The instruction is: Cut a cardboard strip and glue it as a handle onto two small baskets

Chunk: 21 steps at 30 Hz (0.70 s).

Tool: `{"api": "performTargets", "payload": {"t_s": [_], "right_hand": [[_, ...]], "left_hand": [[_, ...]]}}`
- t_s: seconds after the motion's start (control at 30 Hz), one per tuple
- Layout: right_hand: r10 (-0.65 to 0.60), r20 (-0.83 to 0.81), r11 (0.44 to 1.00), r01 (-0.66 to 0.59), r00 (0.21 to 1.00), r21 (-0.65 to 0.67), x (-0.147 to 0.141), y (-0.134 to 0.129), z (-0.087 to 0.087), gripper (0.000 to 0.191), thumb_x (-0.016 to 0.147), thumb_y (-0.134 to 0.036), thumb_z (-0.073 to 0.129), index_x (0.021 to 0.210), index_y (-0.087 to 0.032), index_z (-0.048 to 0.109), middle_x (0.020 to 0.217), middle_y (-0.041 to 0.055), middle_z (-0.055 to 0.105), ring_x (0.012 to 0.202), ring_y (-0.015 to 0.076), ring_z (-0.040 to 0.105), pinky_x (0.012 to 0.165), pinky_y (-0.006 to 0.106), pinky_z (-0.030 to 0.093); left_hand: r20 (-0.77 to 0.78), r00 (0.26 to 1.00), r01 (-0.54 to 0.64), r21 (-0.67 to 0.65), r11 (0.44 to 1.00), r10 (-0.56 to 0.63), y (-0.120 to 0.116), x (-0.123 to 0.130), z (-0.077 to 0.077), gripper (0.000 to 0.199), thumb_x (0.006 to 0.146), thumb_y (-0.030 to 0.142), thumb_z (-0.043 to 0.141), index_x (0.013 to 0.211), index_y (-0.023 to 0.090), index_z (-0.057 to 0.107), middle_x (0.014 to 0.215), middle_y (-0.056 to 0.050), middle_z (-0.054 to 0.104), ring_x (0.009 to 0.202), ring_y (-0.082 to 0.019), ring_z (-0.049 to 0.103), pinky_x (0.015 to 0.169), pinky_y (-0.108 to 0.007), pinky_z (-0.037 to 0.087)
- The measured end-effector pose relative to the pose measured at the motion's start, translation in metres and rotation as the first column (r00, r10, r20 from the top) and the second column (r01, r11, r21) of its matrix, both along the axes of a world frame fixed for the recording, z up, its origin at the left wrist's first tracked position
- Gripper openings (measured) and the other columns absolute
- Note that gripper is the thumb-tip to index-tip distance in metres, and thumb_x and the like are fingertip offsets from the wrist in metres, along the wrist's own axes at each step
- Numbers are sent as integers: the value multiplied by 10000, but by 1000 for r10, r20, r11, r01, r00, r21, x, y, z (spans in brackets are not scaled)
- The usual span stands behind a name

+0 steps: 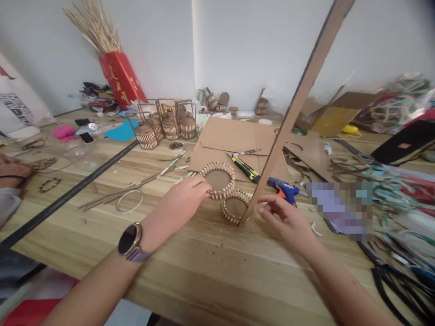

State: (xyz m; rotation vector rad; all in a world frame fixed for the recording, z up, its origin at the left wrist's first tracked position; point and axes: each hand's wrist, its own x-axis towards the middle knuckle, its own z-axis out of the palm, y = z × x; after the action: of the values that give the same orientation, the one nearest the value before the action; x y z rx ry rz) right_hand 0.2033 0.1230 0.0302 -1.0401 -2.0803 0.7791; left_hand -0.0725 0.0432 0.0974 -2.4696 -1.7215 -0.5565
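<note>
ring (232,175) in our left hand (181,199)

we have our hands apart: the left pinches the rim, in from the desk's (204,280) near edge; our right hand (288,222) curls loosely beside a cardboard strip (288,122), contact unclear. we judge this a positioning step, calling for light fingers near the second ring (225,209).

Left forearm (98,280) rising from bottom left of frame, slanting up and right; left wrist (151,240) nearly straight; left hand (185,199) near centre, back of hand facing up, fingers bent, tips pinched closed. Right forearm (343,280) entering at bottom right, slanting up and left; right hand (287,217) right of centre, thumb and fingers loosely curled, pointing left, grip open; fingertips of both hands facing each other, well apart
</note>
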Motion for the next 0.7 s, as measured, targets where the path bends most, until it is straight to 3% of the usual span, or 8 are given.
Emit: {"api": "performTargets", "payload": {"t_s": [0.2, 0.7], "right_hand": [[-68, -76, 996, 64, 995, -56, 5, 6, -2, 331, 888, -488, 549, 1027, -199, 629, 647, -5, 565, 602, 175, 559, 573, 317, 476], [-85, -103, 992, 74, 991, -106, 0, 3, -9, 245, 872, -374, 545, 998, -195, 655, 851, 67, 702, 681, 181, 619, 647, 325, 530]], "left_hand": [[-33, 977, 208, -98, 973, -212, 20, 22, -7, 208, 996, 112, 425, 986, 146, 629, 1022, -61, 629, 961, -195, 586, 854, -332, 481], [-63, 959, 262, -173, 949, -276, 32, 29, -20, 202, 1006, 157, 450, 1007, 184, 651, 1044, -38, 639, 950, -180, 591, 829, -291, 474]]}}
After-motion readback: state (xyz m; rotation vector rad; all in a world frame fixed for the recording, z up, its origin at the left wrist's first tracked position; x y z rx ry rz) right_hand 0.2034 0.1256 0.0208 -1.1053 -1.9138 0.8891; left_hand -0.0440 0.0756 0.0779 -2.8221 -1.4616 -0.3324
